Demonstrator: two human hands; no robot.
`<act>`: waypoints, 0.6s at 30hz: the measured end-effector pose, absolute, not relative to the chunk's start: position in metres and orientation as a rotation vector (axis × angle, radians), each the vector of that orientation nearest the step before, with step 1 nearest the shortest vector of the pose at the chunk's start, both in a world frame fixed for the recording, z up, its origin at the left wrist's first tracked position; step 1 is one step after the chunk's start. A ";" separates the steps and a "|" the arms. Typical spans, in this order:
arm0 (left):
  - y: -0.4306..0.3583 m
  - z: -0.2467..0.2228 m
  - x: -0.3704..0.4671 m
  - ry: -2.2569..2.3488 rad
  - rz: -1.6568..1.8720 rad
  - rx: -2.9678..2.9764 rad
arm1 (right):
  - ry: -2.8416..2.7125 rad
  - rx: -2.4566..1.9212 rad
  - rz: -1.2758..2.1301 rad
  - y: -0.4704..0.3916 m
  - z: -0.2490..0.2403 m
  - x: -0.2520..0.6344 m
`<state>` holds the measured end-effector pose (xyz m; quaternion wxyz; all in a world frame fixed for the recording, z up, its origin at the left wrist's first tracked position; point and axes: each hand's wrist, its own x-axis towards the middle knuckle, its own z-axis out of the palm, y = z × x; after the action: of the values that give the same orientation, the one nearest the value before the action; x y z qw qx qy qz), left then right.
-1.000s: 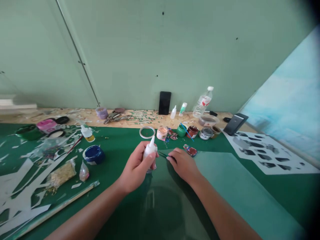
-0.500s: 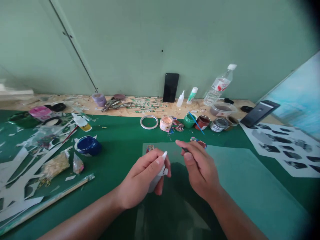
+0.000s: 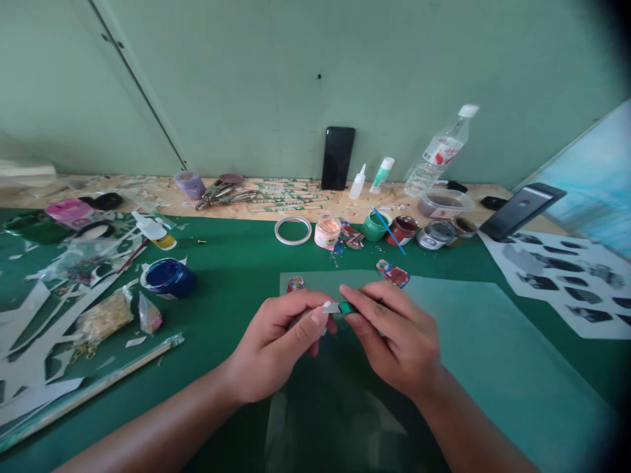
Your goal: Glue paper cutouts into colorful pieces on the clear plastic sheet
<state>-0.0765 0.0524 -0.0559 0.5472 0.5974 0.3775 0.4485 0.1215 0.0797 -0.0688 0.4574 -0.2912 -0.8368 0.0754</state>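
My left hand (image 3: 290, 345) is closed around a small white squeeze bottle with a pointed nozzle (image 3: 327, 307); most of its body is hidden by the fingers. My right hand (image 3: 394, 335) pinches a small green-and-dark piece (image 3: 347, 307) between thumb and fingers. A pale grey, blade-like strip shows between that piece and the nozzle; which of the two it belongs to I cannot tell. Both hands are close together above the translucent sheet (image 3: 473, 348). Just beyond them lie two small colourful patterned pieces, one on the left (image 3: 296, 284) and one on the right (image 3: 393, 273).
Paint jars, including a green one (image 3: 375, 226) and a blue one (image 3: 170, 278), stand on the green mat. A phone (image 3: 338, 159) leans on the wall. Paper scraps (image 3: 34, 322) crowd the left; a printed sheet (image 3: 566, 282) lies right, near a water bottle (image 3: 441, 154).
My hands have come together. The piece in my right hand has turned and now meets the bottle's nozzle, which has tipped toward it. The view has tilted slightly down.
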 end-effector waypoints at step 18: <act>0.052 -0.055 -0.079 0.951 1.048 1.490 | -2.081 -0.659 0.225 0.078 -0.070 0.123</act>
<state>-0.0790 0.0516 -0.0548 0.5169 0.6208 0.3961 0.4366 0.1231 0.0780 -0.0704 0.4560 -0.2671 -0.8440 0.0914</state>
